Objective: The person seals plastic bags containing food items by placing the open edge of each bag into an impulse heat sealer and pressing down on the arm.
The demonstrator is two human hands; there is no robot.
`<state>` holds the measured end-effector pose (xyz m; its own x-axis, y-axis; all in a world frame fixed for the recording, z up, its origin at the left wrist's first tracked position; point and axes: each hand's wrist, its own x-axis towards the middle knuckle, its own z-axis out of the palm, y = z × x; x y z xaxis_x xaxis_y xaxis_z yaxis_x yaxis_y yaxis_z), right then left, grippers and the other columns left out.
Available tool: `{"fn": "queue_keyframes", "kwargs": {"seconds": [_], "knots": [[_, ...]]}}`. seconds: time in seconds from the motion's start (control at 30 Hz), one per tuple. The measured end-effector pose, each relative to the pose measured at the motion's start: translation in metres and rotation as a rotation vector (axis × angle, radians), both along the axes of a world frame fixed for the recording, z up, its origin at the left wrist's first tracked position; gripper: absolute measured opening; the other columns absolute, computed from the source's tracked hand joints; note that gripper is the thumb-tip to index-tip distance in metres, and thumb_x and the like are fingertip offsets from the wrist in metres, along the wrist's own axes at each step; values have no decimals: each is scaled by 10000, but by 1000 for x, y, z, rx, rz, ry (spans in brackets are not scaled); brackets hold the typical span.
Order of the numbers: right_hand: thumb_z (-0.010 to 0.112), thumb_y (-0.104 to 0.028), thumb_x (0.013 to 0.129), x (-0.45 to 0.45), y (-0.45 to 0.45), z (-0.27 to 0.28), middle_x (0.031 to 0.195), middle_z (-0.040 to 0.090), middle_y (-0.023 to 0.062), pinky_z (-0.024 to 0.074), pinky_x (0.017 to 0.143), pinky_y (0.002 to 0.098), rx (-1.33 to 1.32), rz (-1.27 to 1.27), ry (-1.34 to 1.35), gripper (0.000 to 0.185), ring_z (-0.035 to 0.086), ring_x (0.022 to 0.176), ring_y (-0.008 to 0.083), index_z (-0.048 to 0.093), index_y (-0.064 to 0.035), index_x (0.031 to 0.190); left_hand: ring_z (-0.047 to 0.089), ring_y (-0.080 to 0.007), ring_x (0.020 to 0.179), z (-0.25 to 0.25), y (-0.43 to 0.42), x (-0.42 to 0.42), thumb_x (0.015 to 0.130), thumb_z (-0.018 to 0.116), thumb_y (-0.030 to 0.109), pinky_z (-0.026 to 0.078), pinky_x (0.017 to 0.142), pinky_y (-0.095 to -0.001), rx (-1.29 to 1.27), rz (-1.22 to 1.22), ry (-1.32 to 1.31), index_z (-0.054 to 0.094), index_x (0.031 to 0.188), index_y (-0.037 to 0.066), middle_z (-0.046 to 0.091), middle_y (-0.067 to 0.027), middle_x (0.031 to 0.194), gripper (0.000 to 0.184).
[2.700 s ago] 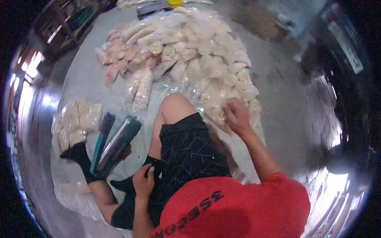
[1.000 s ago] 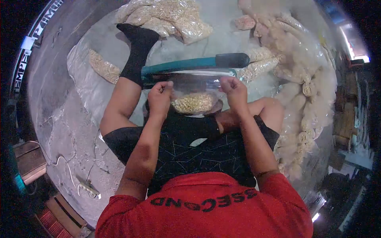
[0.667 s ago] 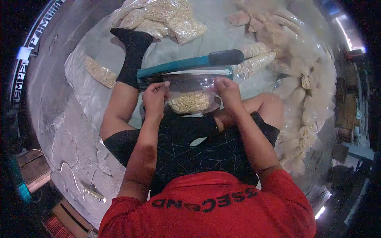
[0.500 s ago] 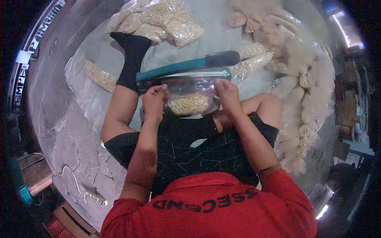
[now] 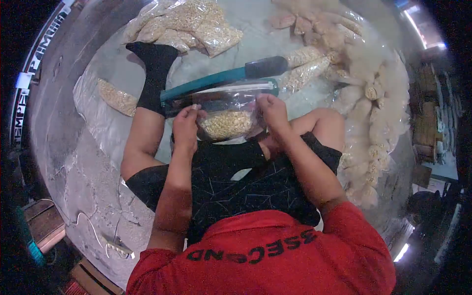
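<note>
A clear plastic bag [image 5: 227, 124] with pale beans or kernels in its lower part is stretched between my hands. My left hand [image 5: 187, 125] pinches its left upper corner, and my right hand [image 5: 272, 112] pinches the right one. The bag's upper edge lies over the base of a teal sealer [image 5: 268, 87] with a white strip. Above that base, the sealer's teal arm [image 5: 211, 80] with a dark handle is raised and slants up to the right.
Filled bags [image 5: 191, 24] lie at the upper left, beside my socked foot [image 5: 156, 64]. One filled bag [image 5: 117, 97] rests left of my leg. A large heap of bags [image 5: 371, 113] covers the right side. A power strip [image 5: 118, 250] is on the floor at lower left.
Since the oldest frame, the view has turned and both hands have come together at the sealer, holding a filled bag. Over the last second the hands and bag have shifted slightly left in view.
</note>
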<state>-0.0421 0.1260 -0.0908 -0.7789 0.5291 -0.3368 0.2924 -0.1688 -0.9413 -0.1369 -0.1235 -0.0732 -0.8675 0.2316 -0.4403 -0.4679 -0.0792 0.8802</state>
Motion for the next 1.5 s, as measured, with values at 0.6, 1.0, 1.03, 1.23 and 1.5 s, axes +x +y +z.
{"fn": "queue_keyframes", "kwargs": {"seconds": [0.6,1.0,1.03,1.23,1.5], "knots": [[706,-415,890,-23,4,11,819,729,159,535,723,420,648,-62,-162,403,699,748,314,729,-14,856,655,-208,838,-18,29,-14,973,614,137,500,789,-352,148,273,-3,672,1017,-4,698,-81,952,159],[704,-403,903,-22,4,16,853,719,165,534,771,402,657,-48,-191,383,697,813,316,704,-20,889,639,-183,790,-15,28,-11,980,612,122,492,767,-336,62,275,90,673,981,-13,688,-73,897,148],[683,-362,935,-17,10,13,864,713,156,529,762,387,695,-134,-112,355,686,811,277,705,-8,940,636,-181,782,-19,26,-13,979,616,124,487,757,-328,16,259,94,673,979,-11,686,-72,881,147],[692,-234,939,-25,13,164,940,665,126,490,807,390,1205,-257,540,241,631,877,262,654,-34,1068,623,-172,757,-29,22,-10,970,630,132,476,725,-314,-38,243,58,684,968,-5,684,-67,858,147],[719,-302,882,-81,17,121,871,682,138,485,731,471,1391,368,312,225,634,834,361,716,-78,908,610,-183,778,-39,20,-20,941,625,189,473,746,-338,-63,254,45,698,904,-1,684,-78,830,207]]}}
